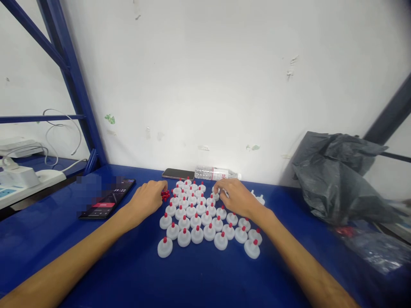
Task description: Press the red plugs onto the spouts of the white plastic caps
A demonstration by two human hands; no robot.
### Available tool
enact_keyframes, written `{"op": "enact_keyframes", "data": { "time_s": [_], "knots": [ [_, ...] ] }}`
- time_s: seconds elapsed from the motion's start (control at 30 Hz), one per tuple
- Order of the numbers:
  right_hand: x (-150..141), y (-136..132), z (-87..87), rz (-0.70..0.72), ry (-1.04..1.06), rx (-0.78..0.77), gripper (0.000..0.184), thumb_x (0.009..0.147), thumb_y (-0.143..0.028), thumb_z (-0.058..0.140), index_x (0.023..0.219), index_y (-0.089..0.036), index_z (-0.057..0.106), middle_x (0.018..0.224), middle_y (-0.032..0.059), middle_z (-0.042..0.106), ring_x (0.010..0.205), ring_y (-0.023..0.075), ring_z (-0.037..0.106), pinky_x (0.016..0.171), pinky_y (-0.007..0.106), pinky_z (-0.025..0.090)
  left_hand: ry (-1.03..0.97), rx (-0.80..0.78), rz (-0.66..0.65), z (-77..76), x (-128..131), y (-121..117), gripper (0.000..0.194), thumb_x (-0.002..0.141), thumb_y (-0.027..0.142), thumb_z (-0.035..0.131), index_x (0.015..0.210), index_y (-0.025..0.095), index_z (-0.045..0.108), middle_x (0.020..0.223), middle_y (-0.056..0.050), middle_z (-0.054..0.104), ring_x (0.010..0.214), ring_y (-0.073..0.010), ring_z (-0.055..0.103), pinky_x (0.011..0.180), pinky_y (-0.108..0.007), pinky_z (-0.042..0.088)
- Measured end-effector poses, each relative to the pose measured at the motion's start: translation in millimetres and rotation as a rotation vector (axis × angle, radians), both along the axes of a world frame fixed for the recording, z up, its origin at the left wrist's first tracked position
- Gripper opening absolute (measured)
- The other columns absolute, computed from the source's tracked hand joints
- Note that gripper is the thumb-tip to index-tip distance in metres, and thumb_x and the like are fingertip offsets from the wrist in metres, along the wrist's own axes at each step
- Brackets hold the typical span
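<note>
Two bare forearms (86, 248) stretched forward
Bare left hand (147, 200) palm-down, fingers (162, 185) curled under; bare right hand (236, 196) angled inward, fingers bent downward.

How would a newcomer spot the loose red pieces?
On the blue tabletop, find the cluster of white domed pieces with red tips. At its left side, towards the wall, right by the left hand, is a tiny heap of red pieces. Unlike its neighbours, it's all red, with no white dome beneath.
</note>
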State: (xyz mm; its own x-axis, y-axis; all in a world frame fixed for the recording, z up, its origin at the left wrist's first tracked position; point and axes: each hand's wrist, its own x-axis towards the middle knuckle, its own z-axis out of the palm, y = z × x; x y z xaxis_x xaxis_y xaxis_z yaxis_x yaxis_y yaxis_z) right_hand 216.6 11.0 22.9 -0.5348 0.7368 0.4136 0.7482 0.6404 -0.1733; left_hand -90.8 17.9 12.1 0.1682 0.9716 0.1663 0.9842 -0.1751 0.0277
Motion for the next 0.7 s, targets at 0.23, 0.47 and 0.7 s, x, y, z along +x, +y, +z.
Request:
{"op": "enact_keyframes", "data": {
  "time_s": [0.23, 0.47, 0.7],
  "knots": [
    [-6, -6, 3.0, 0.032, -0.003, -0.058, 0.034, 0.08, -0.003, 0.044, 0.083, -0.021, 0.072, 0.086, 0.0021, 0.075, 0.089, 0.0185, 0.065, 0.101, 0.039, 0.042, 0.02, -0.004, 0.029, 8.2, 4, -7, 0.03, 0.081, 0.004, 0.047, 0.097, 0.02, 0.066, 0.084, -0.009, 0.07, 0.078, -0.0259, 0.068, 0.063, -0.03, 0.038],
    [-8, -7, 0.0, 0.051, -0.041, -0.083, 0.044, 0.081, -0.006, 0.046, 0.103, -0.024, 0.08, 0.106, 0.0054, 0.079, 0.115, 0.0236, 0.064, 0.112, 0.045, 0.039, 0.014, 0.059, 0.058, 14.2, 7, -7, 0.035, 0.089, 0.009, 0.041, 0.114, 0.017, 0.064, 0.097, -0.015, 0.075, 0.088, -0.0303, 0.071, 0.069, -0.035, 0.044],
    [-10, -9, 0.7, 0.04, 0.006, 0.017, 0.028, 0.096, -0.024, 0.052, 0.113, -0.02, 0.075, 0.114, 0.0081, 0.078, 0.114, 0.0244, 0.067, 0.117, 0.054, 0.034, -0.12, 0.293, -0.108, 18.1, 17, -8, 0.033, 0.097, 0.016, 0.035, 0.113, 0.019, 0.064, 0.103, -0.011, 0.076, 0.096, -0.0263, 0.069, 0.084, -0.038, 0.048]
  ]
}}
